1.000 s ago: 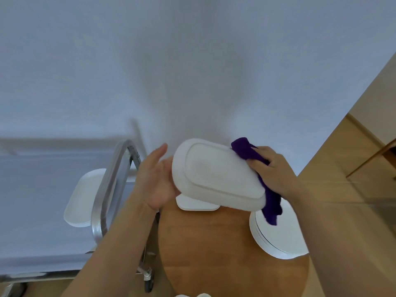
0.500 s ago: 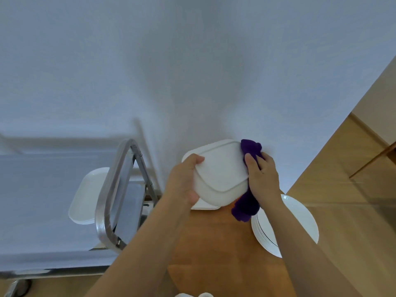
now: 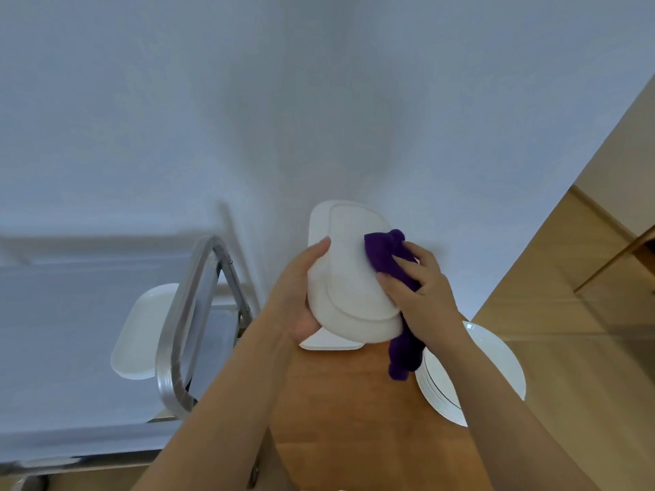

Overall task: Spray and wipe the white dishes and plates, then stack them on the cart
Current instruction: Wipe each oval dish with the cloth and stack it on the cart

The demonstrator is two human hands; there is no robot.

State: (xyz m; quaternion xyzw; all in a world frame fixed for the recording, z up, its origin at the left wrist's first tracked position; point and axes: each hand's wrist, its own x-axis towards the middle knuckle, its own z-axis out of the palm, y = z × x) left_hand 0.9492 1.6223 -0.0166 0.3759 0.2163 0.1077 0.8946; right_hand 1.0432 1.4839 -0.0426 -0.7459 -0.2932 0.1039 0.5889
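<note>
- My left hand (image 3: 301,295) is gripping a white dish (image 3: 349,278), underside facing me, above the wooden table (image 3: 347,402).
- My right hand (image 3: 421,288) is pressing a purple cloth (image 3: 386,253) against it.
- Stacked plates (image 3: 496,363) are sitting below my right wrist.
- Another dish (image 3: 141,331) is lying on the cart (image 3: 184,313).

White oblong dish (image 3: 349,278), underside up, tilted; purple cloth (image 3: 388,256) on its three o'clock side.
</note>
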